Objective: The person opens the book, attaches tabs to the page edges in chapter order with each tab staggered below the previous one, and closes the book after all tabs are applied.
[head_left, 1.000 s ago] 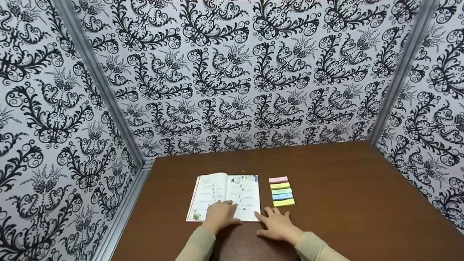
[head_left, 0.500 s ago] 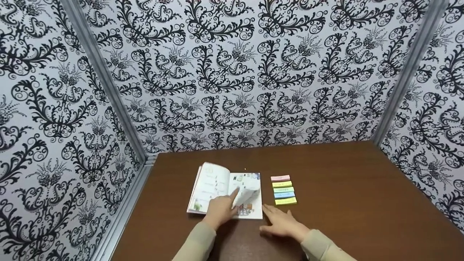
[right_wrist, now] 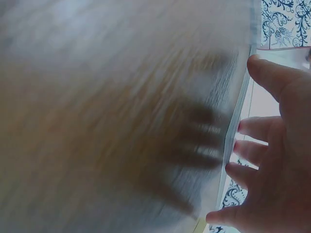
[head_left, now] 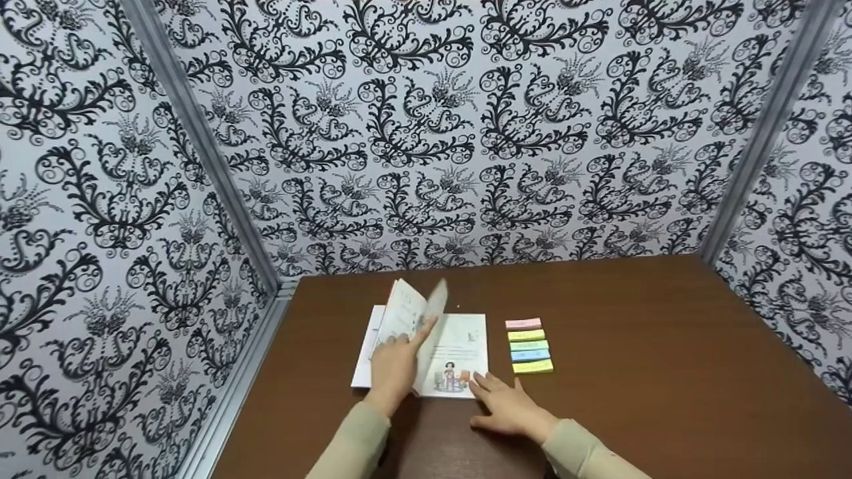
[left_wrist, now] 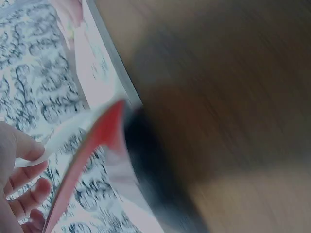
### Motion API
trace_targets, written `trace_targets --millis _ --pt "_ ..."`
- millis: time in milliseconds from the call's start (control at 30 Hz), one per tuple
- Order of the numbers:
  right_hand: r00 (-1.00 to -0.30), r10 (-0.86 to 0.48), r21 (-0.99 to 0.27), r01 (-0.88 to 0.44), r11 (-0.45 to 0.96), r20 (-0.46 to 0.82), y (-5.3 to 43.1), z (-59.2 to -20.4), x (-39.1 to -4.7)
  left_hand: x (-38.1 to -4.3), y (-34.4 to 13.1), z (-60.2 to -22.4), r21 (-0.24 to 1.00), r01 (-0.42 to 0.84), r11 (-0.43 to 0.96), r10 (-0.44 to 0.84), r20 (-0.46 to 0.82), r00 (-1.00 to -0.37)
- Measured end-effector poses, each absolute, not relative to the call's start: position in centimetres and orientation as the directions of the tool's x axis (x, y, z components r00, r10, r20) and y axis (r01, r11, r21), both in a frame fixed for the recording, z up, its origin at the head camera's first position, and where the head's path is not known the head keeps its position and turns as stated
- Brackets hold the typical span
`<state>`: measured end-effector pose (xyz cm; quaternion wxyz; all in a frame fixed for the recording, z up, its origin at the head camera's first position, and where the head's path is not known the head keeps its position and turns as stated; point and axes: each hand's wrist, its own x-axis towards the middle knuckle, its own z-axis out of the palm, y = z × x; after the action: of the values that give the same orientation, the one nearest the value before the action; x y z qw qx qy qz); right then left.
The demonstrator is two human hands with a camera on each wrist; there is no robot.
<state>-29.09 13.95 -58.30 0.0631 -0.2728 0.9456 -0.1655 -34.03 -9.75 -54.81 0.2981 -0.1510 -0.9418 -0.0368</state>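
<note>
An open book (head_left: 464, 336) with printed text and small coloured pictures lies on the brown table. My left hand (head_left: 393, 371) grips several raised pages (head_left: 405, 307) near the spine. They stand up and lean to the left, and one loose leaf (head_left: 436, 301) rises beside them. In the left wrist view, the fingers (left_wrist: 30, 191) curl by a white leaf and a red-edged part of the book. My right hand (head_left: 509, 404) lies at the book's lower right corner with its fingers spread, fingertips touching the page edge. The right wrist view shows that hand (right_wrist: 286, 141) holding nothing.
Right of the book, a column of sticky-note strips (head_left: 529, 346) in pink, yellow, green and blue lies on the table (head_left: 632, 372). Patterned wall panels (head_left: 426, 146) with grey metal posts (head_left: 200, 133) stand behind and at both sides.
My left hand has lifted the pages from flat to upright and swung them left, exposing a different right-hand page with a drawn figure. The right hand has stayed near the book's corner.
</note>
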Motion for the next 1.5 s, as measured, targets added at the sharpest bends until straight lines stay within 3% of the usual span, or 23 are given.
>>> trace_targets --millis 167,467,800,1000,1100,1333,1500 --pt "-0.867 -0.497 -0.335 -0.457 0.824 -0.039 14.2 -58.3 -28.8 -34.0 -11.6 -55.6 -0.080 0.288 0.954 0.288 0.509 -0.811" --pt "-0.850 -0.523 -0.371 -0.468 0.802 -0.059 13.7 -58.4 -28.4 -33.0 -13.4 -58.1 -0.144 0.187 0.972 0.232 0.441 -0.867" --pt "-0.833 -0.552 -0.415 -0.491 0.766 -0.034 13.6 -58.1 -28.9 -32.8 -14.1 -58.2 -0.045 0.155 0.987 0.161 0.317 -0.935" --pt "-0.789 -0.609 -0.519 -0.557 0.648 0.086 15.5 -57.3 -30.8 -33.8 -15.1 -56.7 0.180 0.166 0.970 0.114 0.267 -0.957" --pt "-0.787 -0.613 -0.567 -0.537 0.625 0.069 16.2 -57.4 -31.3 -33.9 -15.5 -56.3 0.263 0.157 0.952 0.085 0.267 -0.960" --pt "-0.781 -0.624 -0.609 -0.505 0.611 0.022 16.4 -57.9 -30.9 -33.7 -16.5 -56.8 0.286 0.099 0.953 0.038 0.210 -0.977" --pt "-0.781 -0.623 -0.592 -0.519 0.616 0.037 16.3 -58.0 -30.9 -33.6 -16.9 -57.0 0.248 0.110 0.962 0.034 0.293 -0.955"
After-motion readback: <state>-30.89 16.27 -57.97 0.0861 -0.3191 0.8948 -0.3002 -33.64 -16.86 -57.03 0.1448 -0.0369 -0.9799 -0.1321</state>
